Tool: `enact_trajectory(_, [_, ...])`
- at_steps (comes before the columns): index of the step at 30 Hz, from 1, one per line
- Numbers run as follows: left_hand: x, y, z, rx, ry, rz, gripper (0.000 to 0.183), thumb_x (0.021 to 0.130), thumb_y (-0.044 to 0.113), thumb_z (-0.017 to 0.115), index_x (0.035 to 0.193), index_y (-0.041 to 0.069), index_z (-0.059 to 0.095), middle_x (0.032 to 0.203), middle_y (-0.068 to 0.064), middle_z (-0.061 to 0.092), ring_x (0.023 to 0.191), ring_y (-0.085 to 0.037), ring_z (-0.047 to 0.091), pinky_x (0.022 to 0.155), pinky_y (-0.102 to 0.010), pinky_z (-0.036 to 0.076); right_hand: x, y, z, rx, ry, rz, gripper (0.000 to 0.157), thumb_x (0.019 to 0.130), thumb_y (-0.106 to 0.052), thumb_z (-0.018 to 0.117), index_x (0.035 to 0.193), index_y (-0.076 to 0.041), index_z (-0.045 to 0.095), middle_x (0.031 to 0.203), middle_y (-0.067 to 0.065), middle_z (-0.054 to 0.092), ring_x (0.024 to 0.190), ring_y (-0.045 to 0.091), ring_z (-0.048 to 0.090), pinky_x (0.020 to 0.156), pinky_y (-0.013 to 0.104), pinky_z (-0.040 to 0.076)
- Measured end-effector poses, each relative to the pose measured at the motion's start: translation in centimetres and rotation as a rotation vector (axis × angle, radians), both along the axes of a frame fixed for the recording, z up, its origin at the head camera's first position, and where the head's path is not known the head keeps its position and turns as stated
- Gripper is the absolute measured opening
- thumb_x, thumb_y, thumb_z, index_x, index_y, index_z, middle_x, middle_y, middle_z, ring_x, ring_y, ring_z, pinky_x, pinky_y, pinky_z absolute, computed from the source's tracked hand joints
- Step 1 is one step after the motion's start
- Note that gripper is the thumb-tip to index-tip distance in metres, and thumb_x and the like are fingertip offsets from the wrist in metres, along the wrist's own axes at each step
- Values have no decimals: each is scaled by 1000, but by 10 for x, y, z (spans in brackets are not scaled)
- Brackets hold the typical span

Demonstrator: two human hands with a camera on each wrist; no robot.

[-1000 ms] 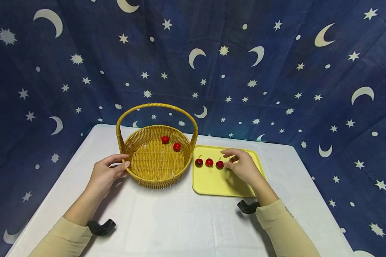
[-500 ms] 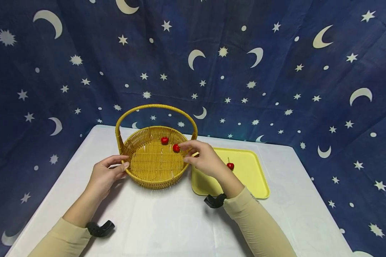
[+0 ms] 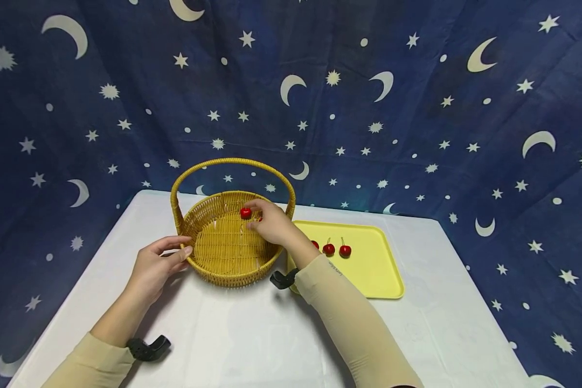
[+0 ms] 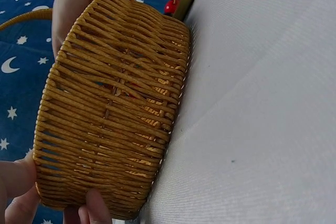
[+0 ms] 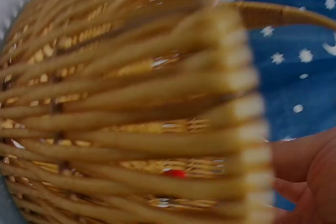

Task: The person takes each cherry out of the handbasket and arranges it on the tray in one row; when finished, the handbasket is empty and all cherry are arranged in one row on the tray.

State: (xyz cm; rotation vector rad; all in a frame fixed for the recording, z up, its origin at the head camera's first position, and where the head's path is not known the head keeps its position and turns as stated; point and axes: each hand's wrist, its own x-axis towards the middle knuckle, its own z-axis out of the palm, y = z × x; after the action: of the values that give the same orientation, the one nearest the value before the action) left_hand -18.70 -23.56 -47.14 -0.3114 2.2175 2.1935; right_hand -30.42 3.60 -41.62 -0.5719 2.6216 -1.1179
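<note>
A round woven basket (image 3: 235, 280) with a tall arched handle stands at the left of the table. At its left rim my left hand (image 3: 157, 265) grips the weave, with fingertips also visible in the left wrist view. My right hand (image 3: 271, 223) reaches over the right rim into the basket, thumb and index finger spread apart. Beside the index fingertip lies a red cherry (image 3: 245, 213), and a bit of red shows between the fingers. I cannot tell whether the right hand holds a cherry. Several cherries (image 3: 345, 251) lie on a yellow tray (image 3: 368, 277), partly covered by my right forearm.
A white cloth (image 3: 213, 334) covers the table. Behind it hangs a dark blue curtain (image 3: 320, 54) with moons and stars. Both wrists wear black camera mounts, one of them the left mount (image 3: 149, 348). The basket handle (image 3: 233, 160) arches above the right hand.
My right hand has moved left from the tray, over the basket's right rim and into the basket. The left hand has stayed on the left rim.
</note>
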Motion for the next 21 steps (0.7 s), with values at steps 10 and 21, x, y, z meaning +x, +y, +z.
enact_trajectory(10, [0, -1, -2, -55, 4, -3, 43, 102, 12, 75, 141, -4, 65, 117, -1, 58, 94, -6, 74, 87, -28, 69, -14, -16, -22, 120, 6, -2, 44, 103, -10, 72, 147, -15, 65, 148, 13, 65, 139, 32, 61, 118, 49, 53])
enact_trajectory(21, [-1, -2, -1, -38, 9, -12, 40, 102, 10, 75, 139, -3, 66, 117, 0, 58, 93, -7, 75, 83, -25, 68, -16, -16, -26, 268, -11, 133, 44, 89, 7, 69, 123, -18, 81, 121, 6, 76, 107, 19, 66, 82, 26, 58])
